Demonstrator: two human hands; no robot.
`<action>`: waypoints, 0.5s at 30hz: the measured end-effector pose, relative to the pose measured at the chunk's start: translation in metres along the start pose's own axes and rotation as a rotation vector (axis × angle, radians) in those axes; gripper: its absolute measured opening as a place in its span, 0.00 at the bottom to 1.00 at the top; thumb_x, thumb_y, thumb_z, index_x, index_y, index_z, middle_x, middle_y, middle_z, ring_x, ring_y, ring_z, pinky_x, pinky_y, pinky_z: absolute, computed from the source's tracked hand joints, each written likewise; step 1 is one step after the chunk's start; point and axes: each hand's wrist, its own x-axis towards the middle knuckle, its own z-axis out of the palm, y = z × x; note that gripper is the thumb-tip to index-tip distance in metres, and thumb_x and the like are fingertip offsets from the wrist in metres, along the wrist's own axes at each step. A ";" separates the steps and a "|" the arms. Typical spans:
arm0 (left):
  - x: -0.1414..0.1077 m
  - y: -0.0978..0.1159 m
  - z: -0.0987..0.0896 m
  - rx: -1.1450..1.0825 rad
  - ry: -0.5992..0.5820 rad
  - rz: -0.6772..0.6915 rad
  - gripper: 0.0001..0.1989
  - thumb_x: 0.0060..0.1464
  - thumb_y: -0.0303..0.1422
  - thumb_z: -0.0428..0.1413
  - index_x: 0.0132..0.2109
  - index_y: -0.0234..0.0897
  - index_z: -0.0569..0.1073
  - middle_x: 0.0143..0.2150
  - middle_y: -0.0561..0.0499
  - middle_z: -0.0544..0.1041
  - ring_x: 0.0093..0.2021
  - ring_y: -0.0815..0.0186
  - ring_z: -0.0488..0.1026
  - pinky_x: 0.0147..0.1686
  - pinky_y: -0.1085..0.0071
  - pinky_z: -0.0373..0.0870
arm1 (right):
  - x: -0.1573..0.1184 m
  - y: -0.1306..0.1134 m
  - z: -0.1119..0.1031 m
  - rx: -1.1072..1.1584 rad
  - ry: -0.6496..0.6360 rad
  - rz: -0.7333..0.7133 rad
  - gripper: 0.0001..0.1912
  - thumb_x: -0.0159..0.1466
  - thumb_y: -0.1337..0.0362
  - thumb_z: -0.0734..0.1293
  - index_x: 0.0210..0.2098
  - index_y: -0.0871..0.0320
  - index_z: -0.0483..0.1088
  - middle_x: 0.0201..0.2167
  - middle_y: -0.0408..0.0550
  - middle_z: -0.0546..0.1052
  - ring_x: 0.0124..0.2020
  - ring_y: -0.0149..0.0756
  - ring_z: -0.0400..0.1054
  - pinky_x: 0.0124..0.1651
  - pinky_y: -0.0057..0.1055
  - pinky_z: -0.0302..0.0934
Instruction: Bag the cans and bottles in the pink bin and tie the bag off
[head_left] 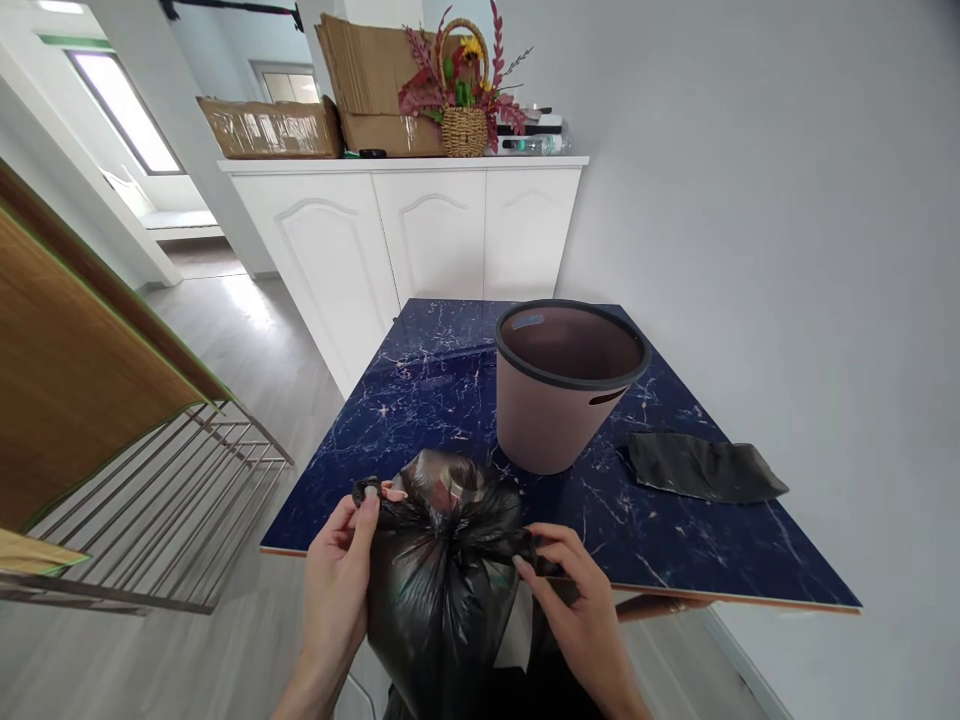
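A filled black garbage bag [431,590] is at the table's near edge, its neck gathered and knotted in the middle. My left hand [341,570] pinches one end of the bag's top at the left. On the other side my right hand [574,590] grips the opposite end between thumb and fingers. Through the thin plastic, pale contents show faintly. Just beyond the bag stands an upright pinkish-brown trash can [547,425] with a dark rim; its visible inside wall carries a small blue label. To its right lies a flat folded black plastic bag [701,467].
The dark blue marbled table [420,390] stretches ahead of me. Behind it is a white cabinet [442,230] bearing cardboard boxes [274,130] and a flower basket [465,130]. A metal-railed rack [187,500] stands at left, a grey wall at right.
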 end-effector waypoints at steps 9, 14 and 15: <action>-0.011 -0.003 0.007 0.062 0.039 0.080 0.22 0.61 0.54 0.64 0.45 0.39 0.83 0.49 0.48 0.86 0.48 0.60 0.82 0.47 0.73 0.77 | 0.027 -0.063 0.035 -0.316 -0.092 -0.218 0.24 0.69 0.64 0.73 0.63 0.46 0.72 0.60 0.56 0.71 0.58 0.52 0.69 0.57 0.50 0.73; -0.008 -0.002 0.002 0.125 -0.011 0.132 0.21 0.62 0.53 0.63 0.45 0.39 0.83 0.50 0.47 0.86 0.50 0.57 0.82 0.52 0.69 0.77 | 0.042 -0.050 0.051 -0.319 -0.019 -0.266 0.08 0.68 0.68 0.75 0.44 0.48 0.80 0.48 0.51 0.72 0.47 0.45 0.69 0.48 0.44 0.70; -0.008 -0.001 0.000 0.157 -0.027 0.148 0.21 0.62 0.54 0.63 0.44 0.39 0.83 0.50 0.46 0.86 0.51 0.56 0.82 0.54 0.67 0.77 | 0.042 -0.048 0.051 -0.310 -0.005 -0.282 0.06 0.69 0.68 0.74 0.42 0.49 0.80 0.46 0.50 0.73 0.46 0.44 0.69 0.46 0.43 0.69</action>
